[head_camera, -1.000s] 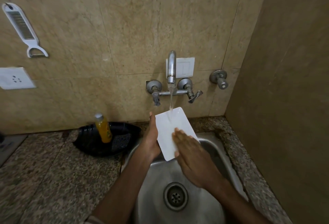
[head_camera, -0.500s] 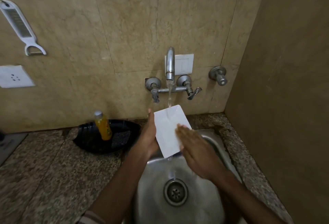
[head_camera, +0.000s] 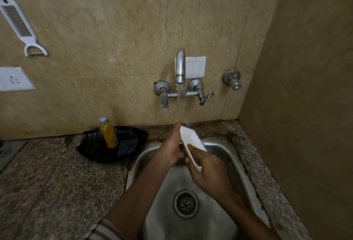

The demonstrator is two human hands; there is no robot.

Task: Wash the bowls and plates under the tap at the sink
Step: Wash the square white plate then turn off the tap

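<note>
Two hands of mine are clamping a plate [head_camera: 191, 138] over the sink [head_camera: 164, 211].
A tray [head_camera: 91, 148] is sitting just left of the sink; the plate is tilting on edge, its top corner under the tap [head_camera: 180, 66] water; my left hand [head_camera: 172, 150] is gripping its left side, my right hand [head_camera: 208, 171] is curling round its lower end; a bottle [head_camera: 109, 132] is standing in the tray.

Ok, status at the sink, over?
Left hand and right hand both grip the white plate. Plate tilted on edge over the sink, tap running onto its top end. Nothing in the way.
</note>
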